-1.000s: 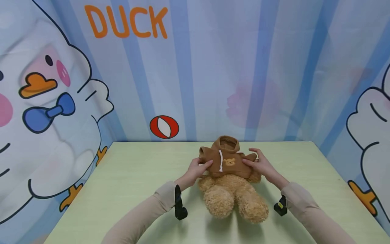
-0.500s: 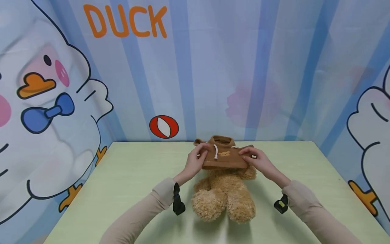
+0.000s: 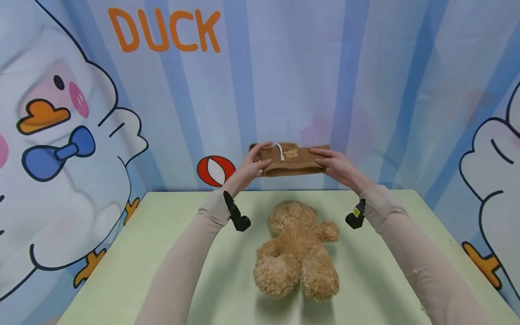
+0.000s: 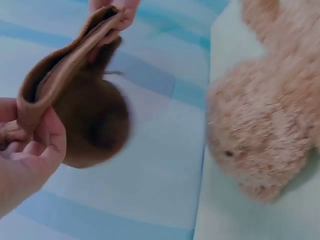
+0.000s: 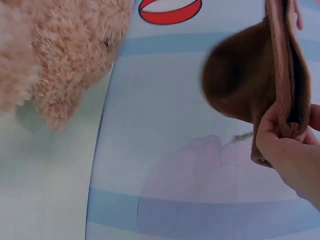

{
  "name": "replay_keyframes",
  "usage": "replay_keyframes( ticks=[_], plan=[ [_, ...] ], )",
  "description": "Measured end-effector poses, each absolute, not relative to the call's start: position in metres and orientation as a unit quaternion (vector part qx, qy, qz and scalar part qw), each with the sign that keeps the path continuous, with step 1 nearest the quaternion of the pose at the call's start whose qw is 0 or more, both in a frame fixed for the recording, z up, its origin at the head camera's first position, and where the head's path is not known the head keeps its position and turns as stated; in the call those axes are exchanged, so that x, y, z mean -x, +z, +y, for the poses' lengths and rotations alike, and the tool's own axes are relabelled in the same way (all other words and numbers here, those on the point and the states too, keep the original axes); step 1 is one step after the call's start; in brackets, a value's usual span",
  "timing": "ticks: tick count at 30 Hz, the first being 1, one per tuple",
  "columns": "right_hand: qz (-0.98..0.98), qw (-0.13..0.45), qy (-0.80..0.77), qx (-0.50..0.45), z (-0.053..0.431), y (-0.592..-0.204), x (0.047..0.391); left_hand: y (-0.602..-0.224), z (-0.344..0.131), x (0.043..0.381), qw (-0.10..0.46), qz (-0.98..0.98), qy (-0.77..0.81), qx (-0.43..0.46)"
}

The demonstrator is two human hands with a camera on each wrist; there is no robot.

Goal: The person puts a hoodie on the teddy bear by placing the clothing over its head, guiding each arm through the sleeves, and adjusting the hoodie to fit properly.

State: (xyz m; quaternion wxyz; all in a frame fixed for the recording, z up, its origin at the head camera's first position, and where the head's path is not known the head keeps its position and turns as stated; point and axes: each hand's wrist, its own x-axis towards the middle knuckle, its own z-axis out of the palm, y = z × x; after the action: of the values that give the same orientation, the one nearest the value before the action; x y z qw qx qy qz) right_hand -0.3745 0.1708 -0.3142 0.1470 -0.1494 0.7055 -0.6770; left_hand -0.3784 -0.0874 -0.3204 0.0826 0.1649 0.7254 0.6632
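Observation:
A small brown hoodie (image 3: 301, 164) with a bear patch and white drawstring is held up in the air beyond the teddy bear's head. My left hand (image 3: 248, 166) pinches its left side between thumb and fingers, and my right hand (image 3: 336, 166) pinches the other side. In the left wrist view the hem (image 4: 60, 75) forms a flattened loop, with the hood (image 4: 97, 125) hanging below it. The curly tan teddy bear (image 3: 298, 253) lies bare on the table, legs toward me, apart from both hands.
The pale green table (image 3: 183, 253) ends at a back edge against a blue striped backdrop (image 3: 276, 81) printed with ducks and a red-white ball (image 3: 216, 170). A black wrist camera sits on each sleeve.
Both hands have lifted the hoodie up and away from the teddy bear, which it covered at the upper body and head before. The bear's head and arm now show.

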Motion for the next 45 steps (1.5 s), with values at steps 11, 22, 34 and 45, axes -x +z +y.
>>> replay_keyframes(
  ticks=[11, 22, 34, 45],
  plan=[
    [0.782, 0.285, -0.534, 0.149, 0.176, -0.38, 0.379, -0.393, -0.085, 0.383, 0.234, 0.714, 0.651, -0.111],
    [0.777, 0.312, -0.539, 0.091, 0.171, -0.418, 0.359, -0.436, -0.066, 0.363, 0.275, 0.715, 0.642, -0.017],
    [0.741, 0.279, -0.596, 0.137, 0.17, -0.401, 0.357, -0.42, -0.073, 0.366, 0.221, 0.731, 0.644, -0.04],
    [0.765, 0.169, -0.587, 0.205, 0.176, -0.378, 0.364, -0.392, -0.086, 0.369, 0.172, 0.751, 0.61, -0.188]
  ],
)
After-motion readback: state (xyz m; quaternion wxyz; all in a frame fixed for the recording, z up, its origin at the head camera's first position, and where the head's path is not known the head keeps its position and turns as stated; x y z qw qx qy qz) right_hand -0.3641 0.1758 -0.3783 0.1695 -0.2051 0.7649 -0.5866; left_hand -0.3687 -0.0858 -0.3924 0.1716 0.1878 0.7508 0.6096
